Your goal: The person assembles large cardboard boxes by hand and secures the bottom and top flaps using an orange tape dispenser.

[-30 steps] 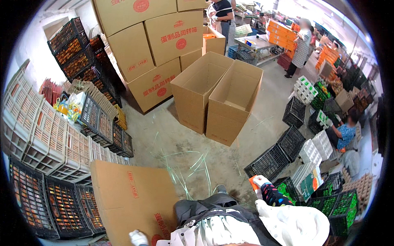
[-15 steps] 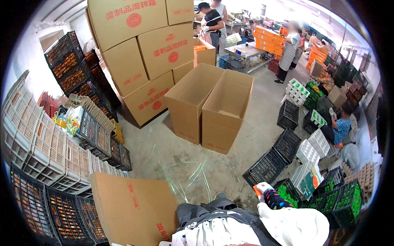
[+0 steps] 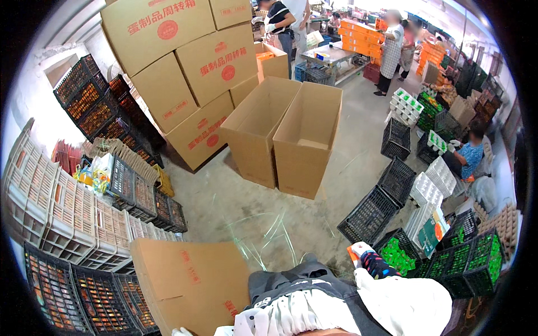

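Note:
My right hand (image 3: 364, 249), in a white glove below a dark sleeve cuff with coloured dots, is closed on an orange object (image 3: 352, 256). Most of that object is hidden by the hand, so its kind does not show. At the bottom edge, only a sliver of my left hand (image 3: 182, 332), gloved in white, appears against the lower edge of a flat folded cardboard box (image 3: 193, 280). Its fingers are mostly cut off. The flat cardboard leans at my left leg. Two open-topped cardboard boxes (image 3: 255, 131) (image 3: 302, 151) stand upright side by side ahead of me.
Stacked closed cartons (image 3: 210, 67) rise behind the open boxes. Pale crates (image 3: 70, 207) and black crates (image 3: 61, 291) line the left. Right are black crates (image 3: 370, 215), egg trays (image 3: 426, 190) and a seated person (image 3: 469, 157). Green straps (image 3: 274, 229) lie on the floor. Others stand farther back.
My view has shifted slightly, so the boxes and cartons sit a little higher and farther left. My left glove has come into view beside the flat cardboard. My right hand still holds the orange object.

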Motion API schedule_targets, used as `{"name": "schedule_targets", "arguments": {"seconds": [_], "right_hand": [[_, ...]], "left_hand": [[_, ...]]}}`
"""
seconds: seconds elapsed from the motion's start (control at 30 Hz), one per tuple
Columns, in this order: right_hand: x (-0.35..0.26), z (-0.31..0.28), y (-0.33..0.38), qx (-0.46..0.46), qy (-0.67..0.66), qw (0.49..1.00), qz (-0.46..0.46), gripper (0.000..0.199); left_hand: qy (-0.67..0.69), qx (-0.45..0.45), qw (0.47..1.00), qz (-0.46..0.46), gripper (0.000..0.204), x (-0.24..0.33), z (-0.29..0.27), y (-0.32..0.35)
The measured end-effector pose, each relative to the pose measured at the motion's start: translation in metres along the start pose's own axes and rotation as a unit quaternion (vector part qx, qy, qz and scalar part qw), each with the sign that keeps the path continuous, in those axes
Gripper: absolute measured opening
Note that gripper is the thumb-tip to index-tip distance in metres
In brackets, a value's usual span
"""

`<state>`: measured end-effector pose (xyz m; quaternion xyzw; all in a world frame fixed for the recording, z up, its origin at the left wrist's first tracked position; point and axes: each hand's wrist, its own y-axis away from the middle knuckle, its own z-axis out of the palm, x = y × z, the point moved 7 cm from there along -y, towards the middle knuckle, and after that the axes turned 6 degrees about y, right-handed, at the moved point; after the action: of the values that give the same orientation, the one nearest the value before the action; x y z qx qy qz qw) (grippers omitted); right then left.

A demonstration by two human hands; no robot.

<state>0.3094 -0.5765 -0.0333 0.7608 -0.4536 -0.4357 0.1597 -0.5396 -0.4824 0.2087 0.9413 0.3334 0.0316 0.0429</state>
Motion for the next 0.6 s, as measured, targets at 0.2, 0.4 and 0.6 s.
{"name": "schedule_targets", "arguments": {"seconds": [0.2, 0.4, 0.6], "right_hand": [[-0.042, 0.038, -0.016, -0.023, -0.034, 0.999, -0.025, 0.036], [-0.076, 0.005, 0.005, 0.024, -0.009, 0.999, -0.048, 0.039], [-0.128, 0.013, -0.016, -0.005, -0.037, 0.989, -0.141, 0.038]], "left_hand": [[0.307, -0.208, 0.927, -0.056, 0.02, -0.076, 0.087, -0.065], [0.169, -0.21, 0.96, 0.079, 0.038, 0.104, 0.021, 0.005], [0.22, -0.014, 0.96, 0.175, 0.035, 0.149, -0.021, -0.078]]}}
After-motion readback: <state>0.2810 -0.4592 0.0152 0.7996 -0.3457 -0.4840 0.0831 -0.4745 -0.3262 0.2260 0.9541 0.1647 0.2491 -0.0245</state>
